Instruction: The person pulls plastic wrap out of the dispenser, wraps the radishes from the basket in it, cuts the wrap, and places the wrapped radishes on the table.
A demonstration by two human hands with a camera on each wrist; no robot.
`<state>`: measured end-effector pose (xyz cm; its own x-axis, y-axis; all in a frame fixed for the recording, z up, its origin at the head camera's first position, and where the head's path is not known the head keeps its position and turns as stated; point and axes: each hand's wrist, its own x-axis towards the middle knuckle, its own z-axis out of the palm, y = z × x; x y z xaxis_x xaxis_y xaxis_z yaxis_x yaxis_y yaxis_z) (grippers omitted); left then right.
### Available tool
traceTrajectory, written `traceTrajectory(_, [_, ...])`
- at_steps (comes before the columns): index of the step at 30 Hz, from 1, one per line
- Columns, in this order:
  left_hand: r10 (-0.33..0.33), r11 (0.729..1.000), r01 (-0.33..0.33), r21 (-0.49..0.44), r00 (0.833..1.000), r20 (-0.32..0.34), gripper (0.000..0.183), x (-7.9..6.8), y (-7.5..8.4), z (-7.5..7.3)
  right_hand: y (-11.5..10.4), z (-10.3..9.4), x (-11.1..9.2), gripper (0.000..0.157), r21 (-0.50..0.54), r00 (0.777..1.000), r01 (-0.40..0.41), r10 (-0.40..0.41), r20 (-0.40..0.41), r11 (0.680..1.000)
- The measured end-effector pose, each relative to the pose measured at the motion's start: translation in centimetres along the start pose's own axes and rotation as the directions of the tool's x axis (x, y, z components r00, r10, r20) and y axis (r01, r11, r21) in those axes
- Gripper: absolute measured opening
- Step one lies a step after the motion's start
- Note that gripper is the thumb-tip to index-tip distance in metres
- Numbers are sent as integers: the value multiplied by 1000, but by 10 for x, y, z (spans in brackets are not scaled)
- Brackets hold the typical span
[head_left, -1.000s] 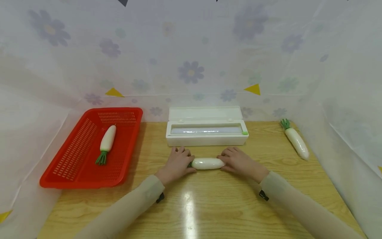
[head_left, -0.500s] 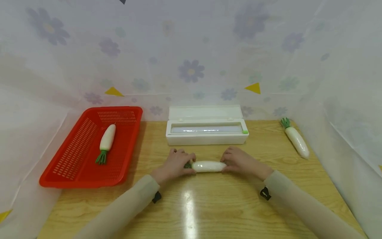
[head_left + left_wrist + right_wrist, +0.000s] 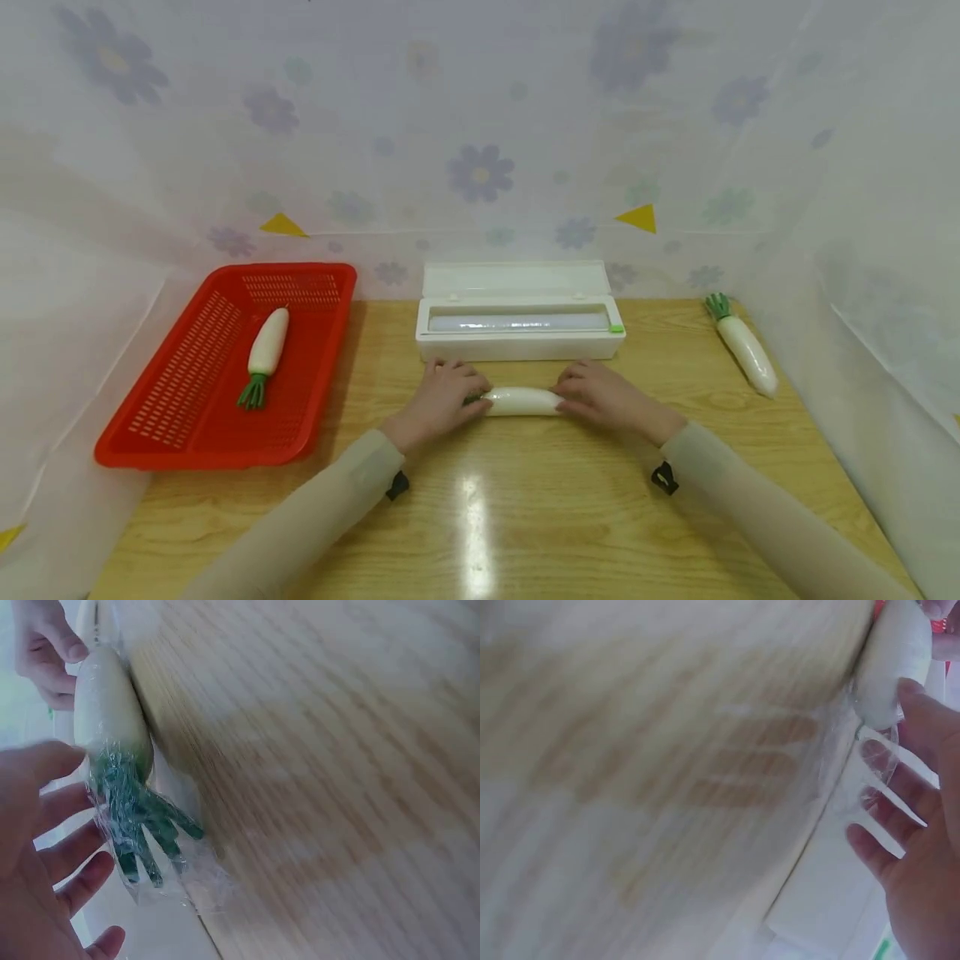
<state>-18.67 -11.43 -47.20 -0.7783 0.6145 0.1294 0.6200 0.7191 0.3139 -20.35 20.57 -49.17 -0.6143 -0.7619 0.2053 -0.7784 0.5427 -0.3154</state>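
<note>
A white radish [image 3: 523, 402] with green leaves lies crosswise on the table between my hands. Clear plastic film wraps it; in the left wrist view the film crinkles over the leaves [image 3: 146, 825] and sticks out past them. My left hand [image 3: 441, 398] holds the leafy end, its thumb and fingers around the film there. At the tapered end, my right hand [image 3: 606, 402] holds the radish. The right wrist view shows that thumb against the radish [image 3: 892, 664], the other fingers partly behind loose film. Just beyond stands a white box [image 3: 517, 347] of cling film, lid up.
On the left is a red basket [image 3: 313, 417] with an unwrapped-looking radish [image 3: 267, 343] inside. A shiny, wrapped-looking radish [image 3: 747, 354] lies at the table's far right. The film roll [image 3: 517, 322] shows inside the box. White flowered sheeting [image 3: 480, 175] encloses the back and sides.
Both hands moved the radish slightly towards me, then back towards the box. It has turned a little, and its curve now shows differently. Basket and box have stayed put.
</note>
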Motion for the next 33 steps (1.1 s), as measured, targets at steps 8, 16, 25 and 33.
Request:
traceTrajectory(8, [-67,980,60,187,997,32,44,10,4,12,-3,5,6,34,-86,999,-36,39,35,996])
traceTrajectory(16, [-103,994,96,58,986,132,51,4,6,8,-2,3,4,33,89,978,-185,175,113,979])
traceTrajectory(25, [-46,997,39,69,994,98,47,3,17,8,2,4,2,33,123,964,-231,210,162,965])
traceTrajectory(33, [-43,997,38,71,996,72,50,4,19,15,3,-9,2,31,281,921,-346,267,282,895])
